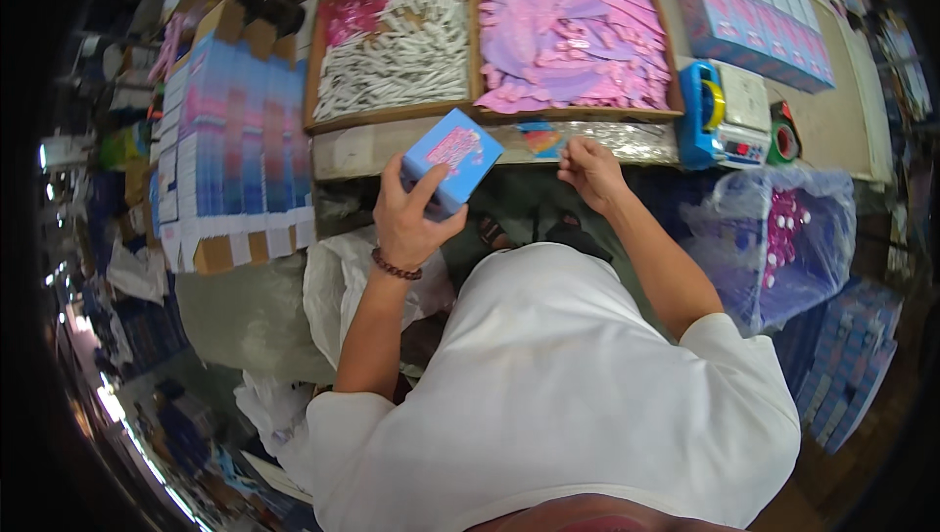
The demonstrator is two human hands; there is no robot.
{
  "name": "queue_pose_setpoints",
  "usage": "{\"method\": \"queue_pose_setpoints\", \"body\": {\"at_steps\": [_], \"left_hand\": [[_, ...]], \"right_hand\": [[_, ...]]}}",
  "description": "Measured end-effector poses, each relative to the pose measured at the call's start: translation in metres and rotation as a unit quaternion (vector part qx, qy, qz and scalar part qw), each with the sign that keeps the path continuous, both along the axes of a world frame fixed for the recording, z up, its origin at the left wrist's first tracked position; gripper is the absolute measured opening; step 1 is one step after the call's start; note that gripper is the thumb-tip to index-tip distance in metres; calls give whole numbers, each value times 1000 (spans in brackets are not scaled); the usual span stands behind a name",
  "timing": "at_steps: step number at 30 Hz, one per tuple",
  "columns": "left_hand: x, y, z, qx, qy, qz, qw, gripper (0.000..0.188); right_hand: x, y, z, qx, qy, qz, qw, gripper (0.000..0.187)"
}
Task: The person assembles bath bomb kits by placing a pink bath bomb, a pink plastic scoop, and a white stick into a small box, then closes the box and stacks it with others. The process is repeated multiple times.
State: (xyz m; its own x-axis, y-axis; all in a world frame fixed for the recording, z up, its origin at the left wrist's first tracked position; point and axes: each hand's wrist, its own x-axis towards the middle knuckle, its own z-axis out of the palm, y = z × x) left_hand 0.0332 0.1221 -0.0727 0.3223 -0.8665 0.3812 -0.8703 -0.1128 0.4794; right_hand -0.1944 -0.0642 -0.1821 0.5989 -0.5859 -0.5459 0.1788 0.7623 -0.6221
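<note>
My left hand (413,219) holds a small blue carton (460,152) with pink printing, tilted, in front of the bench edge. Its fingers wrap over the top face and side. To the right, my right hand (592,175) is raised at the bench edge with thumb and fingers pinched together. Something small and pale may be at the fingertips, but I cannot make it out. Beside that hand, a small orange and blue packet (540,138) lies on the bench edge.
Beyond are an open box of white sticks (401,57) and one of pink-purple pieces (568,38). Flat cartons (240,136) are stacked left. A tape dispenser (697,116), a scale (742,101) and printed boxes (754,18) stand right, above a plastic-lined bin (729,238).
</note>
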Motion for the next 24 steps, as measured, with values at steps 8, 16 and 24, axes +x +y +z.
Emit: {"method": "queue_pose_setpoints", "body": {"at_steps": [8, 16, 24], "left_hand": [[32, 28, 17, -65, -89, 15, 994, 60], [53, 48, 11, -81, -56, 31, 995, 61], [100, 46, 30, -196, 102, 108, 969, 64]], "right_hand": [[120, 44, 94, -96, 76, 336, 934, 45], [160, 65, 111, -101, 180, 388, 898, 60], [203, 70, 98, -277, 86, 295, 910, 44]]}}
